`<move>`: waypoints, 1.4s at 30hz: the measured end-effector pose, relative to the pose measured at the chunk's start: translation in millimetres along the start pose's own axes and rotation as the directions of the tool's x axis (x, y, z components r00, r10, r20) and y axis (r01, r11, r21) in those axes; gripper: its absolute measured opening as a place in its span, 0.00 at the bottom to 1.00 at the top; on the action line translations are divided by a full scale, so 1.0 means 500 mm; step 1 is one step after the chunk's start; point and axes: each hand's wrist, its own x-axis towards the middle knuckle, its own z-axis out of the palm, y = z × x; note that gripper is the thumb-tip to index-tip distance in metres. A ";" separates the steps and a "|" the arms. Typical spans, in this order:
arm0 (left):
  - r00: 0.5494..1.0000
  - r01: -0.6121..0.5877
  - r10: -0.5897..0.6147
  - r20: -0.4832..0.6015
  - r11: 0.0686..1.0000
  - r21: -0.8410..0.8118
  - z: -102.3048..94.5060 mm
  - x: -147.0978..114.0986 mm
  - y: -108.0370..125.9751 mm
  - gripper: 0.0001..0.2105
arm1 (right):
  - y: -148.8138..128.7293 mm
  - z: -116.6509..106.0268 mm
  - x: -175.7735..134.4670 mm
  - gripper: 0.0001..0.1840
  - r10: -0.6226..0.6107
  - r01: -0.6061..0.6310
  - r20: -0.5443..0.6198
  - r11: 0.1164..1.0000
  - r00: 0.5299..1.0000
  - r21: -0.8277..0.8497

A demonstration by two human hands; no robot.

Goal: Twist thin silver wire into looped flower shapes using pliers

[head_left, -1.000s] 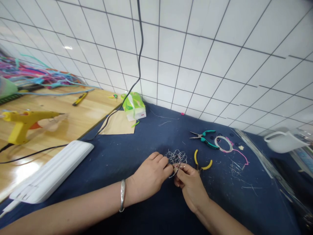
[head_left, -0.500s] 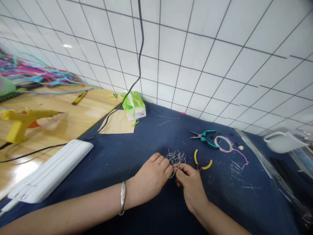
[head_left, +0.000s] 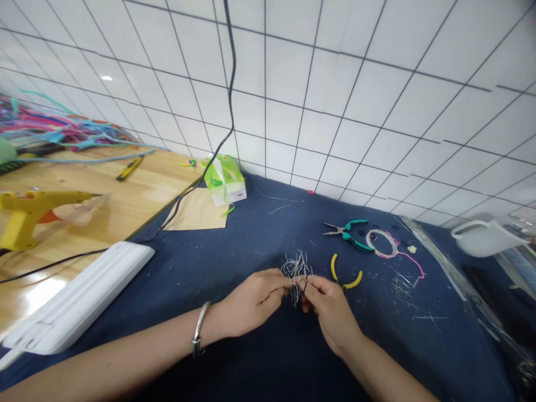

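A tangled bundle of thin silvery wire (head_left: 298,263) is held between my two hands above the dark blue cloth. My left hand (head_left: 255,298), a silver bangle on its wrist, is closed with its fingertips pinching the bundle's left side. From the right, my right hand (head_left: 329,307) pinches the same wire between thumb and forefinger, with the other fingers curled beneath. Loose wire ends stick out above and below the fingertips. Just right of my right hand lie yellow-handled pliers (head_left: 354,280), their jaws mostly hidden behind it.
Teal-handled pliers (head_left: 349,235), a white ring-shaped spool (head_left: 381,244) with pink cord and wire scraps (head_left: 402,286) lie to the right. At left are a white power strip (head_left: 84,296) and a yellow glue gun (head_left: 29,212). A tissue box (head_left: 226,178) stands by the tiled wall.
My left hand has turned, its fingers now straighter and pinching at the tips. The wire bundle looks more upright and spread. The whole view has shifted slightly.
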 end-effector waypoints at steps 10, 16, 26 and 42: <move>0.957 0.179 -0.218 -0.193 0.963 -0.201 0.022 0.006 -0.019 0.07 | 0.009 -0.006 0.004 0.11 -0.038 0.032 -0.029 0.977 0.999 -0.211; 0.925 0.215 -0.301 -0.232 0.918 -0.333 0.045 0.001 -0.015 0.02 | 0.009 0.001 0.003 0.07 -0.101 0.079 -0.035 0.920 0.994 -0.385; 0.962 0.204 -0.271 -0.016 0.760 -0.617 0.043 -0.004 -0.008 0.07 | 0.000 -0.002 0.006 0.06 -0.358 0.265 -0.036 0.754 0.933 -0.601; 0.983 0.090 -0.168 -0.077 0.799 -0.595 0.033 0.000 -0.022 0.09 | -0.024 -0.011 0.000 0.10 -0.253 0.325 0.225 0.865 0.941 -0.382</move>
